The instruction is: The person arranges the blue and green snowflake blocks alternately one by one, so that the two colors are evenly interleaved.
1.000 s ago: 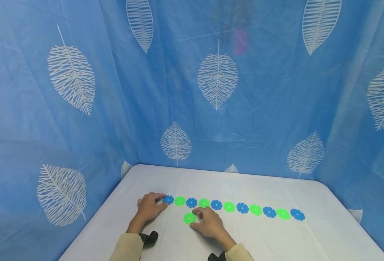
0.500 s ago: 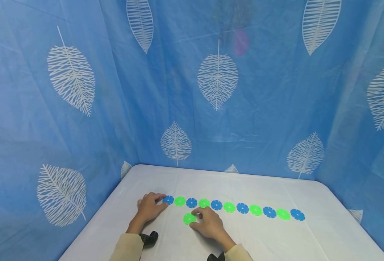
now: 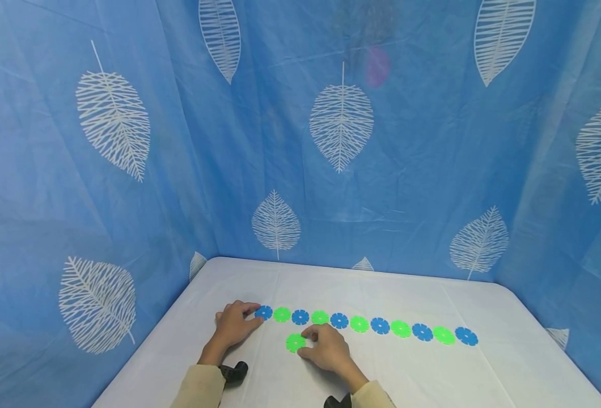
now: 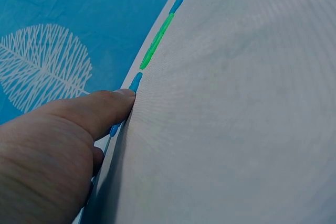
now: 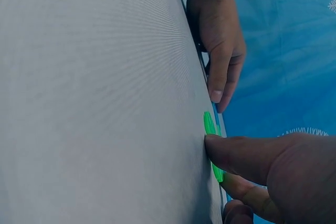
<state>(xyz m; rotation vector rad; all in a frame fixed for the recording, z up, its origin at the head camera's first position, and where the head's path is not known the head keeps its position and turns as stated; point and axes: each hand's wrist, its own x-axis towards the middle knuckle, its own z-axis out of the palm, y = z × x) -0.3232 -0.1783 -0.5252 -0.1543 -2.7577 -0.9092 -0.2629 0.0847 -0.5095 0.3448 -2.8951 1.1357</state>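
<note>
My left hand (image 3: 233,327) pinches the blue notched plastic disc (image 3: 263,313) at the left end of a row, thumb and index finger at its edge. In the left wrist view the thumb covers the middle of that blue disc (image 4: 136,81). Closer to me than the row, my right hand (image 3: 327,347) holds a single green notched disc (image 3: 295,343) by its right edge between thumb and index finger. The right wrist view shows this green disc (image 5: 209,123) edge-on and low at the white tabletop, partly hidden behind the thumb.
The row alternates blue and green across the white table (image 3: 407,374), from the left hand to a blue disc (image 3: 466,336) at the right end. Blue curtains (image 3: 407,170) with white leaf prints stand behind and at both sides. Black wrist mounts (image 3: 235,373) show below the hands.
The green disc in my right hand has shifted very slightly to the left and towards me. The left hand and the row stay where they were.
</note>
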